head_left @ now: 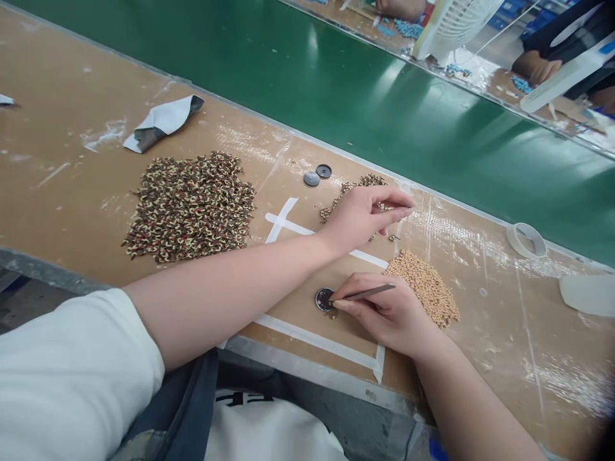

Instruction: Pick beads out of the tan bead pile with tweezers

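Note:
My right hand point(384, 314) is closed around slim dark metal tweezers point(375, 292). Their lower end, partly hidden by my fingers, is at a small round black cap point(323, 297) with a pale rim and tiny bits inside. My left hand point(360, 214) reaches over a small pile of dark-and-cream pieces point(369, 181), fingertips pinched together beyond it; whatever they may hold is too small to make out. Right beside my right hand spreads a heap of tan beads point(425, 286). Two round dark caps, one grey point(311, 178) and one black point(323, 171), lie behind my left forearm.
A large heap of dark-and-cream pieces point(192, 208) covers the left table. White tape strips point(317, 339) mark the brown tabletop. A folded white sheet point(166, 121), a tape roll point(526, 241) and a green belt point(336, 83) lie farther back. Across it are a fan point(456, 25) and a co-worker's hand point(541, 67).

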Motion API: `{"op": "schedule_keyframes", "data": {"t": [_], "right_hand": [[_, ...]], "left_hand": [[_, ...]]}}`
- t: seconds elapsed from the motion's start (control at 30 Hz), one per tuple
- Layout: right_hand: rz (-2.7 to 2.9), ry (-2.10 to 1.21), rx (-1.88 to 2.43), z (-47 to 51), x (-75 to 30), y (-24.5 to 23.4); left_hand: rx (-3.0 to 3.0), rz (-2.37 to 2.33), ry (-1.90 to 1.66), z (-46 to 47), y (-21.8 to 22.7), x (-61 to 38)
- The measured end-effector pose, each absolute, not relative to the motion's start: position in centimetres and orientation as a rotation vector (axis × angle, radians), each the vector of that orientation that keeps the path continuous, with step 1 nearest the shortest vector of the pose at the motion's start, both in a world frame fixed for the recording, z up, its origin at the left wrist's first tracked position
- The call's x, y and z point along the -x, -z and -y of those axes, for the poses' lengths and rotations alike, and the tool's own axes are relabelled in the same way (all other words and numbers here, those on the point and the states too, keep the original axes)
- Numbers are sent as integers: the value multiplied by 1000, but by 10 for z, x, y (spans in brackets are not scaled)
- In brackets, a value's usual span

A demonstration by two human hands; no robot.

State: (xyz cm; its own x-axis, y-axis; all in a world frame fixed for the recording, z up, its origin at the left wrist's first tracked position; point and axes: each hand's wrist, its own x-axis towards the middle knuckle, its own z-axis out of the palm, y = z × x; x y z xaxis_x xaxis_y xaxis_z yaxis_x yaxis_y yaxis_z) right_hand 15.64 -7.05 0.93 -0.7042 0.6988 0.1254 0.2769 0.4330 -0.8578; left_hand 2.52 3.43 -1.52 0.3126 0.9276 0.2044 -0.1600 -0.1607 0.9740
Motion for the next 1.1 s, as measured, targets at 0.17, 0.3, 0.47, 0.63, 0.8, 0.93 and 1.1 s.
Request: {"op": "schedule_keyframes", "data": {"t": [0.17,0.3,0.47,0.63,0.8,0.93,1.1], "right_hand": [[2085,-1178,907,69,-160,-15],[1630,-1021,1081,63,-174,-18],[1171,-729,1145,43,-191,-15],[1176,-691,1207,30,-196,-8],[1135,-722,1205,28,-196,-3],[1153,-729,1199,28,-198,-2],[1176,-703,1241,27,-199,-1]], "left_hand": [[-1356,-736,-1146,-34,15,-26],[-1319,-741,-1089,-30,12,-25],[-1287,-747,-1032,-24,10,-26],[-1277,-751,-966,-21,9,-28],[-1250,-711,-982,-19,8,-28],[-1270,-707,-994,-18,7,-28],[-1338,-726,-994,-17,6,-27]]}}
